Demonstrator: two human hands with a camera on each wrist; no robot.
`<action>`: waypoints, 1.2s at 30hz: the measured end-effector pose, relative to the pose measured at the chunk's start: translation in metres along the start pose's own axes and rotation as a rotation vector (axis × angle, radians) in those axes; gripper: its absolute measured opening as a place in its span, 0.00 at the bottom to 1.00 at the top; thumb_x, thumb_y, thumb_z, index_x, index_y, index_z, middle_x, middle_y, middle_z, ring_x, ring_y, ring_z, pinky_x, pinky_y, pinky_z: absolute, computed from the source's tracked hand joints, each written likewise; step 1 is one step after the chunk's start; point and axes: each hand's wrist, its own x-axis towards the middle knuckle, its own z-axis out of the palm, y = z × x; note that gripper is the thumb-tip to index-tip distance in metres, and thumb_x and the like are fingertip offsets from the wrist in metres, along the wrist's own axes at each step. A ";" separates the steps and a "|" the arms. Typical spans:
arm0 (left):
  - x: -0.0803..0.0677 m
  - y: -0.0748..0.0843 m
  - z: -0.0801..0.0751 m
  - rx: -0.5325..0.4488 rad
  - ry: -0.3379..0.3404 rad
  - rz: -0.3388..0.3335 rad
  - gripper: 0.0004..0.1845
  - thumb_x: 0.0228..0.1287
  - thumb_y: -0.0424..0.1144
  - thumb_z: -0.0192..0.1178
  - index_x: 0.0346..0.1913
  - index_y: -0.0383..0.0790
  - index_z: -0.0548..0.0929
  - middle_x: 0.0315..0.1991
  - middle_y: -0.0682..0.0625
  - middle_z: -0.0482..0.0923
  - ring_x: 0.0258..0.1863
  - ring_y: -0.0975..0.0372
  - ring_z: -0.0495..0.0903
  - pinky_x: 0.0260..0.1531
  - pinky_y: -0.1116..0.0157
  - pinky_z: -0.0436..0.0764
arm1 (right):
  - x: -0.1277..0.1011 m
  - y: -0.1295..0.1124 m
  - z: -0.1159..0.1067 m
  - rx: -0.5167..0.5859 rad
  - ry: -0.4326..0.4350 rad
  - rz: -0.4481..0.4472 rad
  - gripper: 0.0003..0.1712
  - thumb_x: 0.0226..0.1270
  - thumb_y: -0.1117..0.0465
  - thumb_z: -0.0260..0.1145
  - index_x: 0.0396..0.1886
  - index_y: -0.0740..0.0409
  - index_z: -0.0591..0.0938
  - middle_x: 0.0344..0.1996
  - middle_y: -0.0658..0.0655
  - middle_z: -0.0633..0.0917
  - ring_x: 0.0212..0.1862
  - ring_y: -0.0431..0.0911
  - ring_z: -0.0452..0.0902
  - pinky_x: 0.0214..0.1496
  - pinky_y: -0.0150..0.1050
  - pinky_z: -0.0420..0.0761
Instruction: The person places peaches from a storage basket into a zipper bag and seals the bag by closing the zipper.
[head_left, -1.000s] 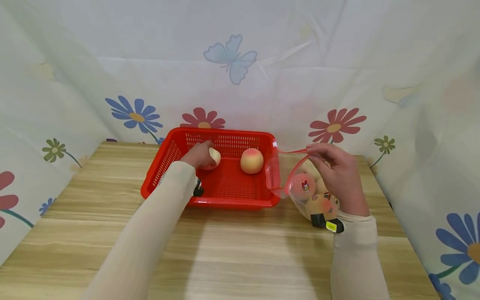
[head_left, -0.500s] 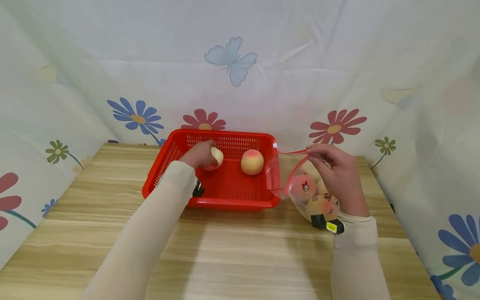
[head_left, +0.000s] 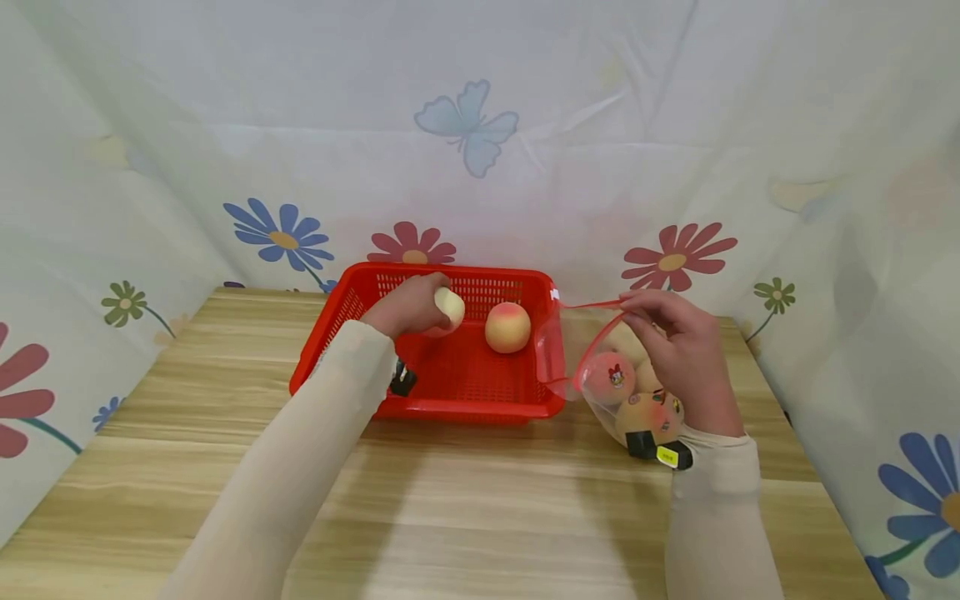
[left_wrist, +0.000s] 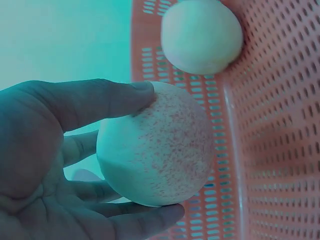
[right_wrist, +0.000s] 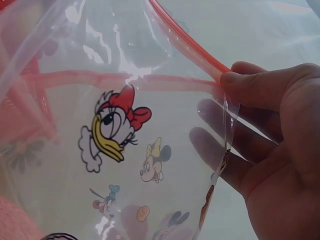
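My left hand [head_left: 411, 305] grips a pale peach [head_left: 450, 308] inside the red basket [head_left: 465, 410]. In the left wrist view the thumb lies across the top of this peach [left_wrist: 160, 145] and the fingers curl below it. A second peach [head_left: 507, 327], yellow with a red blush, rests at the basket's right. At the right, my right hand [head_left: 684, 354] pinches the red-edged mouth of a clear zip bag [head_left: 600, 417], holding it open toward the basket. Several peaches [head_left: 609, 377] fill the bag. Cartoon figures [right_wrist: 115, 130] are printed on its film in the right wrist view.
The basket stands toward the back of a wood-grain table [head_left: 480, 508], and the bag's mouth overlaps its right end. Behind hangs a white flowered curtain [head_left: 570, 200]. Black wrist devices [head_left: 660, 450] sit by both cuffs.
The left hand has lifted the peach slightly and moved it to the right, toward the other peach. The right hand keeps its pinch on the bag's edge. The view has shifted slightly.
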 end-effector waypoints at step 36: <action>-0.044 0.050 0.009 0.037 0.013 0.264 0.36 0.52 0.41 0.72 0.65 0.48 0.69 0.56 0.51 0.73 0.55 0.56 0.72 0.53 0.52 0.81 | -0.002 0.002 0.000 -0.064 -0.006 0.078 0.11 0.60 0.72 0.67 0.43 0.61 0.85 0.41 0.57 0.87 0.41 0.25 0.78 0.49 0.18 0.77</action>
